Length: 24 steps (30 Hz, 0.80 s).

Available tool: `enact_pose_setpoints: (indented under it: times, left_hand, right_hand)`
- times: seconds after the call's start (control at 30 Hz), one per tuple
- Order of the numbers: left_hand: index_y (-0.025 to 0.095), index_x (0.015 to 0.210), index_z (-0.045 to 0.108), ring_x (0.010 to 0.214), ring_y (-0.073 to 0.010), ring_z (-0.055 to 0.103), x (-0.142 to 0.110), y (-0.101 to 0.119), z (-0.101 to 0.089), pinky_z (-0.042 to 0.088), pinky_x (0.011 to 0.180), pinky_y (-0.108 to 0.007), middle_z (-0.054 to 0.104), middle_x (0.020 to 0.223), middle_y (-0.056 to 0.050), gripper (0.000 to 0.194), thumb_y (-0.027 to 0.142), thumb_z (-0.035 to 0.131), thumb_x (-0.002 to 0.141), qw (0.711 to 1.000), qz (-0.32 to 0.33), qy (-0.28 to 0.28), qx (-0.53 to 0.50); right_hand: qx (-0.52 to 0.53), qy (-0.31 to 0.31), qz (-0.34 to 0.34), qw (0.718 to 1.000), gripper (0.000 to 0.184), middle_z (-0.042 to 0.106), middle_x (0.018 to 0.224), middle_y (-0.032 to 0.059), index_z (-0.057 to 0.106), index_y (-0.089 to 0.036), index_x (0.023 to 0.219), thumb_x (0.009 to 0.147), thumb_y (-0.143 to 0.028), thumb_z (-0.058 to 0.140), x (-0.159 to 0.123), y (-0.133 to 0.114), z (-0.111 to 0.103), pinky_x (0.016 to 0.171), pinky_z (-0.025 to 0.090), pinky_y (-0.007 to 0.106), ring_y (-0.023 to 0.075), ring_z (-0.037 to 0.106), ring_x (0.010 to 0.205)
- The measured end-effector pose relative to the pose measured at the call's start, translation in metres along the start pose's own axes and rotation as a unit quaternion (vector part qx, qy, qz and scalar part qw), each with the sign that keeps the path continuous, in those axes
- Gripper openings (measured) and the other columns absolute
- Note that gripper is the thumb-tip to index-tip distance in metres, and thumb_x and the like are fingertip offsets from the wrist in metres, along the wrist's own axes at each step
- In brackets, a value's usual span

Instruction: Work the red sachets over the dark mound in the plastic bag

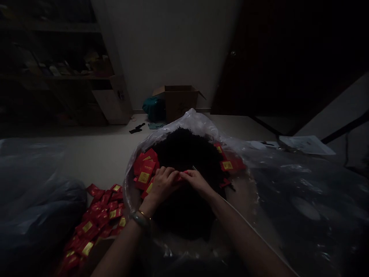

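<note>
"Where both hands meet over the dark shredded heap (184, 148), what is held?"

"One small red packet (182, 176). Left hand (165, 181): grip closed on its near-left part, fingers curled over. Right hand (196, 180): grip pinching the other end, thumb on top. Much of the packet is hidden by fingers."

"Surroundings?"

"Clear plastic (191, 117) rings the heap, crumpled at the rim. More red packets (144, 175) with gold patches lie inside it at the left, others (227, 165) at the right edge. A loose pile (100, 211) of similar ones sits outside, lower left. Open cardboard box (181, 104) beyond, by the wall."

"Handling, in your judgement?"

"Light, I'd say; thin-skinned and soft, easily creased. The surface looks faintly glossy, so it may slide a little. Best taken by opposite edges, fingertips only, without squeezing the middle. The dark shreds look dry and crumbly; likely to scatter if knocked."

"Anything unclear?"

"Poor light. Cannot tell whether the packet is sealed, nor what the thin pale line (243, 218) along the right forearm is."
</note>
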State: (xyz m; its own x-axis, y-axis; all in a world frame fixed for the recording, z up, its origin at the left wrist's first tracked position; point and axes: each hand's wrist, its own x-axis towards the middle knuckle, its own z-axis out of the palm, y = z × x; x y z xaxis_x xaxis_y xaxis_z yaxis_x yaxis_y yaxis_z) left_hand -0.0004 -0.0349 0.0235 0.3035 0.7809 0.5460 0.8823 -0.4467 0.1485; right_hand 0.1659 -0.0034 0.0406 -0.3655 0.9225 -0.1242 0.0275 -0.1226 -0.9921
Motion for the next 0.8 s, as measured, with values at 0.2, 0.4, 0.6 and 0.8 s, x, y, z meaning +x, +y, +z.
enact_pose_setpoints:
  times: [0.2,0.4,0.6,0.8]
  left_hand:
    - [0.027,0.108,0.065,0.089,-0.0252,0.05,0.006,-0.004,-0.003,0.037,0.081,-0.039,0.062,0.097,-0.008,0.039,0.051,0.064,0.077,0.999,-0.039,-0.001,0.009]
    - [0.026,0.114,0.062,0.087,-0.0241,0.05,0.005,0.001,0.0,0.038,0.08,-0.038,0.062,0.098,-0.008,0.041,0.047,0.063,0.079,0.999,-0.004,-0.029,0.016]
    - [0.023,0.117,0.058,0.093,-0.0263,0.051,0.006,-0.007,-0.002,0.039,0.084,-0.04,0.062,0.106,-0.009,0.047,0.043,0.068,0.075,1.0,-0.015,-0.022,0.008]
    - [0.02,0.109,0.057,0.091,-0.0253,0.055,0.006,-0.012,-0.006,0.044,0.084,-0.041,0.061,0.098,-0.008,0.047,0.041,0.073,0.07,0.998,-0.015,-0.039,-0.05]
  right_hand:
    - [0.05,-0.028,-0.024,0.998,0.036,0.07,0.075,-0.0004,0.07,-0.019,0.079,0.065,-0.052,0.07,-0.001,-0.006,-0.003,0.076,0.045,0.03,0.0167,0.062,0.075]
    - [0.047,-0.078,0.042,0.995,0.046,0.069,0.07,0.001,0.072,-0.015,0.076,0.063,-0.059,0.07,-0.002,-0.003,-0.004,0.078,0.044,0.032,0.0169,0.062,0.072]
    - [0.117,-0.07,0.028,0.99,0.052,0.07,0.074,0.0021,0.072,-0.016,0.079,0.066,-0.065,0.065,0.001,-0.001,-0.005,0.079,0.044,0.031,0.016,0.061,0.073]
    - [0.13,-0.122,0.05,0.983,0.045,0.069,0.073,0.0028,0.07,-0.014,0.076,0.067,-0.058,0.069,-0.002,-0.007,-0.008,0.074,0.045,0.03,0.016,0.061,0.07]
